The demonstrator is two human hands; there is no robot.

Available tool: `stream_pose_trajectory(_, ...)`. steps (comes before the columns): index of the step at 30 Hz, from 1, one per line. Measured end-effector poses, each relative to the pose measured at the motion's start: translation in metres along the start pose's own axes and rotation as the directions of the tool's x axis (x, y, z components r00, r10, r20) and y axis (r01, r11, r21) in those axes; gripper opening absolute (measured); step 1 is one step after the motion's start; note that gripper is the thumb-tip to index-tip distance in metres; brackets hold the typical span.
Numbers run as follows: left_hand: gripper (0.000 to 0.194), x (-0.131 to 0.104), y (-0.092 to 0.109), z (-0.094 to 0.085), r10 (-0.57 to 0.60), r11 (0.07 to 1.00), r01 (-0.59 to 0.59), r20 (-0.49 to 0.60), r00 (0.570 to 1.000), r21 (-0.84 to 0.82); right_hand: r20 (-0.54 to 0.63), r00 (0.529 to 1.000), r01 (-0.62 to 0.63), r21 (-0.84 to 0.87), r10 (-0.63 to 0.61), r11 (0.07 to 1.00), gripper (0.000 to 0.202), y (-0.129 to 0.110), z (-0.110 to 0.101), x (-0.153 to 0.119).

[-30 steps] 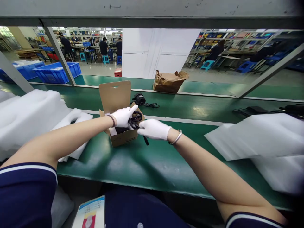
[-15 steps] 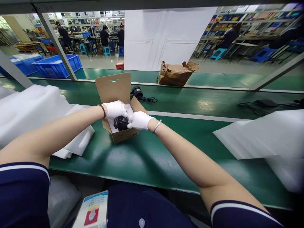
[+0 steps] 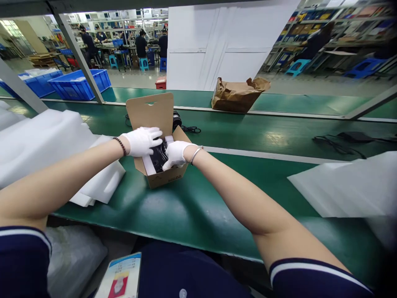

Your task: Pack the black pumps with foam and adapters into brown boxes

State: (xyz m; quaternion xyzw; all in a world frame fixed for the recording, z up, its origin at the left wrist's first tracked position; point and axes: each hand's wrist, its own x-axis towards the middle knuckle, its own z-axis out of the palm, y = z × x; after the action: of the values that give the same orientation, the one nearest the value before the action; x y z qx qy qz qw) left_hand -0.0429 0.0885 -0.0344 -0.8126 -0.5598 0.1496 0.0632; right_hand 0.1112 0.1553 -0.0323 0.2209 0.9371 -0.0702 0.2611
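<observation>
A small open cardboard box (image 3: 164, 181) stands on the green work surface (image 3: 192, 207), its lid flap (image 3: 150, 111) raised at the back. Inside lie a black item with its coiled cable (image 3: 159, 156) and white foam padding (image 3: 148, 164). My left hand (image 3: 142, 140), in a white glove, rests flat over the box opening with fingers spread. Gloved as well, my right hand (image 3: 175, 154) presses down on the black item inside the box from the right side. Behind the box lies another black device with a cable (image 3: 182, 124).
Stacks of white foam sheets lie at the left (image 3: 46, 145) and right (image 3: 347, 186). A crumpled brown paper bag (image 3: 238, 95) sits on the far belt. More black cables (image 3: 341, 140) lie at right. Blue crates (image 3: 77, 82) stand at back left, with people working beyond.
Both hands moved the black cable from above the box's front edge down into the box. The left hand now lies flat over the opening; the right hand pushes inside.
</observation>
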Motion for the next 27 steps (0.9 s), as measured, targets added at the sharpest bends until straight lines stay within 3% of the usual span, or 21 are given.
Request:
stream_pose_trajectory(2,0.029,-0.004,-0.004,-0.003,-0.137,0.99,0.135,0.07,0.988,0.03,-0.069,0.997,-0.032,-0.023,0.031,0.999,0.056,-0.001,0.003,0.002)
stream_pose_trajectory(4,0.027,0.005,-0.005,-0.006,-0.183,0.983,0.182,0.159,0.97,0.021,-0.157,0.987,-0.037,-0.01,0.035,0.999,0.062,0.0,0.011,0.002)
stream_pose_trajectory(7,0.019,0.031,-0.009,-0.011,-0.113,0.991,0.125,0.236,0.965,-0.038,-0.261,0.965,0.006,0.092,0.018,0.996,0.064,0.007,0.024,-0.001)
stream_pose_trajectory(9,0.017,0.047,-0.013,-0.014,-0.091,0.991,0.113,0.257,0.962,-0.071,-0.377,0.926,0.048,0.147,0.011,0.988,0.068,0.011,0.028,-0.001)
stream_pose_trajectory(11,0.016,0.053,-0.015,-0.014,-0.081,0.99,0.109,0.261,0.962,-0.093,-0.43,0.903,0.074,0.132,-0.01,0.988,0.072,0.012,0.03,0.001)
stream_pose_trajectory(14,0.018,0.044,-0.014,-0.007,-0.093,0.983,0.121,0.2,0.975,-0.136,-0.359,0.932,0.079,0.046,-0.057,0.996,0.064,0.007,0.026,0.004)
stream_pose_trajectory(17,0.025,0.026,-0.012,0.007,-0.167,0.961,0.182,0.087,0.982,-0.208,-0.328,0.935,0.123,-0.05,-0.133,0.991,0.07,0.0,0.02,0.002)
stream_pose_trajectory(20,0.027,0.018,-0.015,0.014,-0.241,0.926,0.236,0.02,0.97,-0.295,-0.221,0.934,0.253,-0.149,-0.282,0.956,0.044,-0.002,0.012,-0.002)
stream_pose_trajectory(22,0.024,0.014,-0.017,0.012,-0.262,0.903,0.249,0.01,0.965,-0.349,-0.168,0.921,0.332,-0.139,-0.353,0.933,0.034,-0.001,0.008,-0.002)
stream_pose_trajectory(24,0.024,0.004,-0.015,0.011,-0.284,0.887,0.263,0.003,0.959,-0.38,-0.193,0.925,0.323,-0.059,-0.328,0.945,0.035,0.001,0.009,0.001)
stream_pose_trajectory(25,0.027,-0.004,-0.009,0.014,-0.329,0.869,0.292,-0.025,0.944,-0.4,-0.233,0.931,0.287,-0.007,-0.281,0.958,0.043,0.002,0.011,0.003)
stream_pose_trajectory(26,0.031,-0.014,0.0,0.019,-0.419,0.826,0.336,-0.094,0.903,-0.453,-0.282,0.935,0.238,0.049,-0.215,0.97,0.057,0.003,0.013,0.005)
stream_pose_trajectory(27,0.039,-0.025,0.013,0.028,-0.535,0.758,0.367,-0.192,0.823,-0.54,-0.329,0.933,0.193,0.108,-0.148,0.975,0.075,0.004,0.016,0.007)
